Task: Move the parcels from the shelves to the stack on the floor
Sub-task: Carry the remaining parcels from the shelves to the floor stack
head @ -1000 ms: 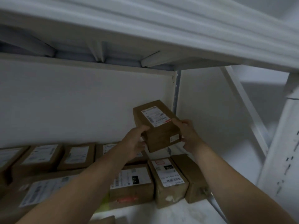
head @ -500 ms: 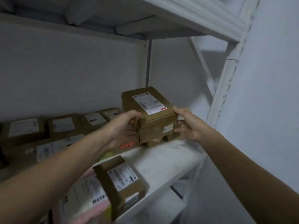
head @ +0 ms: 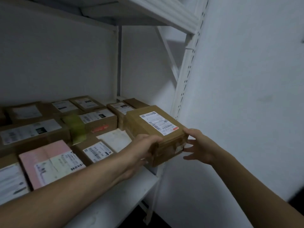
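left hand [head: 142,149] clasps the brown parcel [head: 139,123] at its near corner; right hand [head: 202,145], fingers spread, touches its far end, just beside the white upright [head: 185,76].

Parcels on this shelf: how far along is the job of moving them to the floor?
Done: cannot tell, since the floor stack is out of view, though the front of the shelf is bare. In hand: one brown parcel, gripped by the left hand, with the right hand touching its end, fingers spread. Left: many more lie on the shelf, including a pink parcel.
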